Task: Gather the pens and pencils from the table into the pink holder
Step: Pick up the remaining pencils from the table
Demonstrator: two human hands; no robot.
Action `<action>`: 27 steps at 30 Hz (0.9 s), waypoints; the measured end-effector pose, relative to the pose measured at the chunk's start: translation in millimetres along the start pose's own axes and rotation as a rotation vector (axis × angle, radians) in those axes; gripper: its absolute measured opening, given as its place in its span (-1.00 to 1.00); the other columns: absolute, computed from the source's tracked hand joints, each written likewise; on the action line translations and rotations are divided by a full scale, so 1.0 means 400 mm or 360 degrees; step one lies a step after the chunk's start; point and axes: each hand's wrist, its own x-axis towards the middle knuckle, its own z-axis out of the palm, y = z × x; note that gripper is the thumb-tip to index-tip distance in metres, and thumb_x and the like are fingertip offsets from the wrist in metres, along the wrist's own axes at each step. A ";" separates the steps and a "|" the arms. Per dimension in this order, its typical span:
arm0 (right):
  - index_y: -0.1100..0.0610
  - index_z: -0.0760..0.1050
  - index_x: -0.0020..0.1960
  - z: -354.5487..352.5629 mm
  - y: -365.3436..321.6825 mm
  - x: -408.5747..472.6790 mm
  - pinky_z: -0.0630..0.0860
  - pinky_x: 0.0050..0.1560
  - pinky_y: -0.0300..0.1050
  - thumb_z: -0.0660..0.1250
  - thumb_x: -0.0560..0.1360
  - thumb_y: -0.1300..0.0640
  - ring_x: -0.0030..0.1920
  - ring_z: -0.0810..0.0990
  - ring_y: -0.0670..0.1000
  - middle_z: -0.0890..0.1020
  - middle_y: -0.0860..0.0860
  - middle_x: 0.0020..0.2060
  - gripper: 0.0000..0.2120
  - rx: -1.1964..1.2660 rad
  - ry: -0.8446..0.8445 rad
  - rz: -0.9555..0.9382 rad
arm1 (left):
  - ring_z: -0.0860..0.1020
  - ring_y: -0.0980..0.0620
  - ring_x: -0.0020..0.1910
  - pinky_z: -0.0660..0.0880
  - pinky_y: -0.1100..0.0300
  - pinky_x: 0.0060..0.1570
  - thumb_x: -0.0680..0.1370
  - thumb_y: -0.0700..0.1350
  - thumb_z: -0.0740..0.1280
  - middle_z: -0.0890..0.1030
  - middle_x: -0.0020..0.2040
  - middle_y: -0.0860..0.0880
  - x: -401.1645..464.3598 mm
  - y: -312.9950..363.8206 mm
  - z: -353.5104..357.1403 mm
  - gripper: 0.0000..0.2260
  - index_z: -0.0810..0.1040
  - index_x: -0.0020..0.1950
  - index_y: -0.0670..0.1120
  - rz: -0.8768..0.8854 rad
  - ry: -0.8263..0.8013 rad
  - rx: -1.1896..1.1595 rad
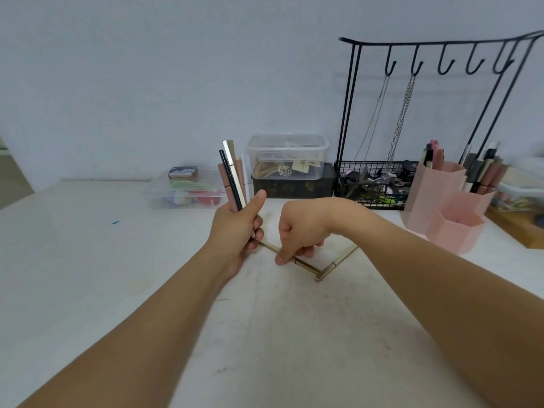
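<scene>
Two gold pens remain on the table (pixel 117 275), lying in a V whose ends touch at the near corner. The right hand (pixel 303 228) is curled down over the left gold pen (pixel 306 265), thumb and fingertips pinched on its shaft; whether it has left the surface cannot be told. The right gold pen (pixel 338 262) lies just beside, touching the first at its tip.

Risk 1: lifting the pinched pen may drag or flick its neighbour, since their ends meet.

The left hand (pixel 238 228) is clamped around a bundle of pens (pixel 232 178), held upright, thumb raised.

Risk 2: adding another pen may loosen that bundle; a thin one could slip out below.

The pink holder (pixel 447 207) stands well apart to the right, its rear cell already crowded.

Risk 3: a crowded cell may reject a full bundle.
</scene>
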 end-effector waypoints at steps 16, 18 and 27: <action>0.24 0.64 -0.11 -0.105 0.055 -0.079 0.63 -0.30 -0.26 0.44 0.54 0.20 -0.36 0.64 -0.03 0.69 0.15 -0.25 -0.89 0.1499 0.0501 -0.0542 | 0.27 0.12 -0.52 0.10 0.33 -0.63 0.40 0.34 0.38 0.33 -0.43 0.03 -0.027 0.009 0.025 -0.53 0.41 -0.12 -0.05 -0.0182 -0.0317 -0.0212; 0.25 0.64 -0.09 -0.100 0.041 -0.079 0.64 -0.28 -0.26 0.44 0.54 0.20 -0.34 0.66 -0.02 0.70 0.16 -0.23 -0.89 0.1487 0.0489 -0.0566 | 0.28 0.13 -0.52 0.11 0.34 -0.64 0.29 0.39 0.38 0.35 -0.42 0.02 -0.028 0.007 0.029 -0.46 0.43 -0.09 -0.05 -0.0169 -0.0392 -0.0243; 0.27 0.66 -0.13 -0.056 0.007 -0.047 0.59 -0.32 -0.25 0.50 0.49 0.20 -0.33 0.68 -0.01 0.69 0.11 -0.33 -0.88 0.1263 0.0493 -0.0456 | 0.36 0.13 -0.51 0.16 0.35 -0.67 0.27 0.19 0.50 0.43 -0.40 0.03 -0.028 -0.005 0.024 -0.56 0.47 -0.10 -0.09 -0.0003 -0.0530 -0.0098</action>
